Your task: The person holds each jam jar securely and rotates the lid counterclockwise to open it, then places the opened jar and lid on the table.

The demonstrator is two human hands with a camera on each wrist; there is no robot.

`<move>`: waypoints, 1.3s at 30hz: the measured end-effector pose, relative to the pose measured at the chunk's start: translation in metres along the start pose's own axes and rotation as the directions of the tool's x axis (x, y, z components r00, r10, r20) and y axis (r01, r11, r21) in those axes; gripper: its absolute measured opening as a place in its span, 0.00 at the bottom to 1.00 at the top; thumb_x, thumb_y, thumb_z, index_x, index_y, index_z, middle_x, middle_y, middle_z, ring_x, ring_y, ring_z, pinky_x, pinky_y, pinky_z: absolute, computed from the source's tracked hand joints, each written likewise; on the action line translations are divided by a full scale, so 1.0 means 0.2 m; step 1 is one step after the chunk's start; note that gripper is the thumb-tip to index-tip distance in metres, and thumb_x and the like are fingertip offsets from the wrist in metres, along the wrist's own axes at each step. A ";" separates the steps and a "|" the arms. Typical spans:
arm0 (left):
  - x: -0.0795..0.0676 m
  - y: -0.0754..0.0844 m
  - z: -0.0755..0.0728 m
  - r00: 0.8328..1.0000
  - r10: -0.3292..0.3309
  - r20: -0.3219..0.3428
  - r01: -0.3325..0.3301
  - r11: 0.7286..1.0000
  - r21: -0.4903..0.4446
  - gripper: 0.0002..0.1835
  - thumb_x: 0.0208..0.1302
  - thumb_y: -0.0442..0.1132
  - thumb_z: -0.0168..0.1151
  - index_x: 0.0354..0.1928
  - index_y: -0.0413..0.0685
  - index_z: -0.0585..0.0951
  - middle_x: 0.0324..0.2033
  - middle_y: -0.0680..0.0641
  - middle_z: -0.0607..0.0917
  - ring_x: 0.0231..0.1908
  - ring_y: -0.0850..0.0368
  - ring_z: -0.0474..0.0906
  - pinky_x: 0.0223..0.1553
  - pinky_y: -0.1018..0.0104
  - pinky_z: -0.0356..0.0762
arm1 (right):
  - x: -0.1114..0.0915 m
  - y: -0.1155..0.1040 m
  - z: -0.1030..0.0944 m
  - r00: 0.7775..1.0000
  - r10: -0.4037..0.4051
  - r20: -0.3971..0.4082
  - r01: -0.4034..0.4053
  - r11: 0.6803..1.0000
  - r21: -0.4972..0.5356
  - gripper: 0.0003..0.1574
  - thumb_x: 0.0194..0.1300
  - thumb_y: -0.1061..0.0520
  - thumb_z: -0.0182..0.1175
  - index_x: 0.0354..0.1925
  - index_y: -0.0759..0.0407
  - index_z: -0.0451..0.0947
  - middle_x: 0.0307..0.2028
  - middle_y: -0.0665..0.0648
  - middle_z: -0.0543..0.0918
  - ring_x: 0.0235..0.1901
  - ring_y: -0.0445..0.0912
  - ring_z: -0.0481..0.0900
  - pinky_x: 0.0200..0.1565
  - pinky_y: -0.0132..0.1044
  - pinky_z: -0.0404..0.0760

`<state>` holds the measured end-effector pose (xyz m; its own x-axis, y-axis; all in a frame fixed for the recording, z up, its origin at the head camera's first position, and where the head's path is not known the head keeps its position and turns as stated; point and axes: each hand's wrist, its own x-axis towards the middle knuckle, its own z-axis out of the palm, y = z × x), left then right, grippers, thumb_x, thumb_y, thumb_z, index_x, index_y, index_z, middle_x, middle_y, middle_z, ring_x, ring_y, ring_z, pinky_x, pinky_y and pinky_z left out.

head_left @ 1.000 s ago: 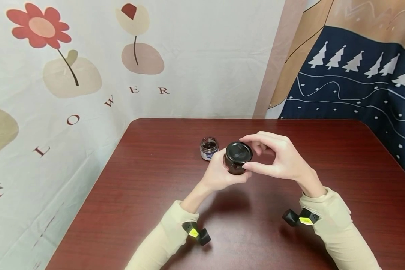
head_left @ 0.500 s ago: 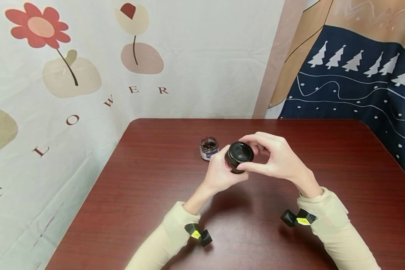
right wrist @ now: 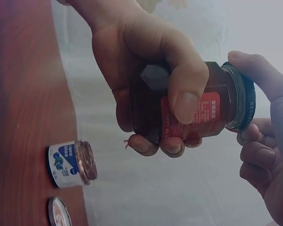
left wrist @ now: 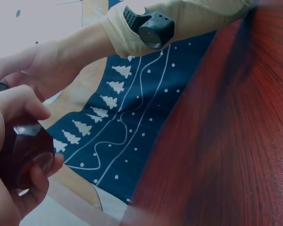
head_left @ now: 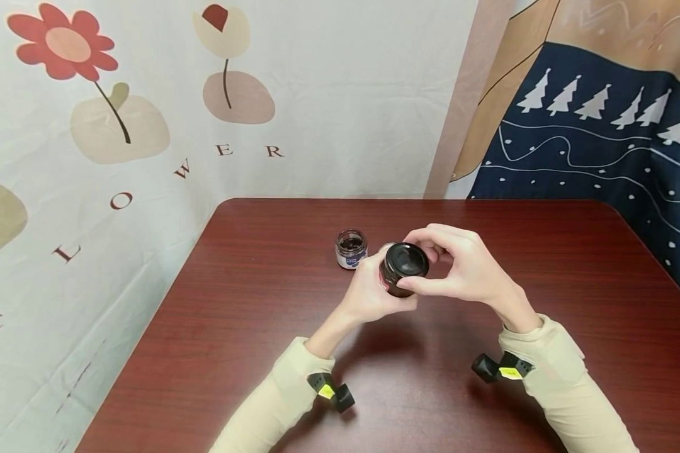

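My left hand point(head_left: 368, 292) grips the dark glass jar point(right wrist: 217, 84) round its body, holding it above the table. The jar has a red label point(right wrist: 211, 107), partly covered by my left thumb in the right wrist view. Its black lid point(head_left: 407, 260) sits on the mouth, tilted toward the head camera. My right hand point(head_left: 464, 264) pinches the lid's edge between thumb and fingers. In the left wrist view, the dark jar body point(left wrist: 30, 141) shows inside my left hand.
A small open jar point(head_left: 351, 250) with a white and blue label stands on the red-brown table point(head_left: 249, 270), behind my left hand. Near it lies a loose lid point(right wrist: 60, 213). Behind the table hang a flower-print cloth point(head_left: 340, 82) and a navy tree-print cloth point(head_left: 589, 138).
The held jar has shifted slightly right and down in the head view. My right hand has moved a little left, its thumb sliding along the lid's edge. The small jar has stayed put.
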<state>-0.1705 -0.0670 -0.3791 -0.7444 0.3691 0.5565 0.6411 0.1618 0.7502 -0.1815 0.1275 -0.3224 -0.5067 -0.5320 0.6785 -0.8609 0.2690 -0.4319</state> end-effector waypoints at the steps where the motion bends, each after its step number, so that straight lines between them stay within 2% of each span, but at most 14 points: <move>1: 0.00 0.00 0.00 1.000 -0.001 0.012 0.002 1.000 -0.015 0.30 0.37 0.27 0.75 0.50 0.37 0.79 0.41 0.45 0.85 0.40 0.61 0.80 0.47 0.68 0.78 | 0.00 0.00 0.00 1.000 -0.001 0.002 0.001 1.000 0.007 0.29 0.52 0.40 0.77 0.46 0.53 0.82 0.28 0.44 0.71 0.29 0.37 0.69 0.28 0.27 0.67; 6: 0.00 0.01 -0.01 0.998 -0.013 0.069 0.018 0.997 -0.078 0.29 0.38 0.26 0.75 0.49 0.37 0.81 0.41 0.44 0.84 0.41 0.61 0.79 0.48 0.67 0.78 | 0.00 -0.01 -0.01 1.000 -0.018 0.014 0.018 0.998 0.053 0.29 0.54 0.37 0.75 0.47 0.53 0.82 0.28 0.43 0.72 0.30 0.37 0.69 0.27 0.26 0.70; 13: -0.01 0.02 -0.03 0.985 -0.017 0.170 0.046 0.984 -0.173 0.26 0.40 0.24 0.76 0.47 0.37 0.80 0.38 0.43 0.85 0.38 0.63 0.79 0.46 0.66 0.80 | 0.00 0.00 -0.01 0.996 -0.084 0.008 0.083 0.992 0.098 0.30 0.55 0.40 0.76 0.48 0.56 0.83 0.27 0.45 0.73 0.28 0.37 0.69 0.27 0.27 0.69; 21: -0.01 0.02 -0.04 0.963 0.069 0.260 0.002 0.965 -0.263 0.27 0.40 0.23 0.76 0.48 0.33 0.79 0.39 0.40 0.85 0.40 0.60 0.80 0.49 0.62 0.80 | 0.00 -0.01 -0.01 0.992 -0.128 0.020 0.123 0.980 0.153 0.32 0.55 0.39 0.75 0.49 0.58 0.82 0.28 0.47 0.73 0.29 0.38 0.69 0.28 0.27 0.69; 24: 0.00 0.02 -0.03 0.947 0.115 0.299 -0.017 0.950 -0.311 0.29 0.41 0.22 0.75 0.50 0.31 0.77 0.41 0.38 0.84 0.43 0.58 0.79 0.52 0.61 0.78 | 0.00 -0.02 -0.02 0.988 -0.149 0.036 0.141 0.975 0.175 0.32 0.55 0.40 0.75 0.49 0.59 0.82 0.28 0.47 0.74 0.30 0.38 0.70 0.29 0.27 0.69; 29: 0.00 0.03 -0.04 0.920 0.149 0.361 0.007 0.918 -0.396 0.31 0.42 0.20 0.73 0.53 0.29 0.74 0.37 0.37 0.82 0.37 0.57 0.80 0.49 0.61 0.79 | 0.00 -0.03 -0.02 0.981 -0.189 0.048 0.177 0.966 0.188 0.32 0.56 0.41 0.75 0.50 0.60 0.82 0.29 0.47 0.76 0.31 0.38 0.70 0.31 0.27 0.69; 33: 0.00 0.04 -0.05 0.895 0.164 0.415 0.041 0.896 -0.443 0.30 0.43 0.19 0.72 0.51 0.29 0.72 0.29 0.38 0.82 0.31 0.57 0.80 0.43 0.61 0.80 | 0.01 -0.04 -0.02 0.976 -0.211 0.057 0.196 0.959 0.204 0.31 0.56 0.41 0.75 0.50 0.60 0.82 0.28 0.47 0.75 0.30 0.38 0.70 0.32 0.27 0.69; 39: -0.01 0.04 -0.05 0.848 0.198 0.492 0.108 0.844 -0.526 0.31 0.43 0.16 0.71 0.51 0.28 0.69 0.29 0.35 0.82 0.32 0.55 0.81 0.41 0.58 0.81 | 0.00 -0.03 -0.01 0.965 -0.250 0.080 0.222 0.941 0.256 0.32 0.56 0.42 0.76 0.51 0.60 0.81 0.28 0.48 0.74 0.29 0.38 0.70 0.30 0.28 0.70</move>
<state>-0.1656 -0.0748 -0.3703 -0.4118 0.7952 0.4450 0.3626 -0.3050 0.8806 -0.1760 0.1273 -0.3173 -0.2700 -0.6447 0.7151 -0.9106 -0.0703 -0.4073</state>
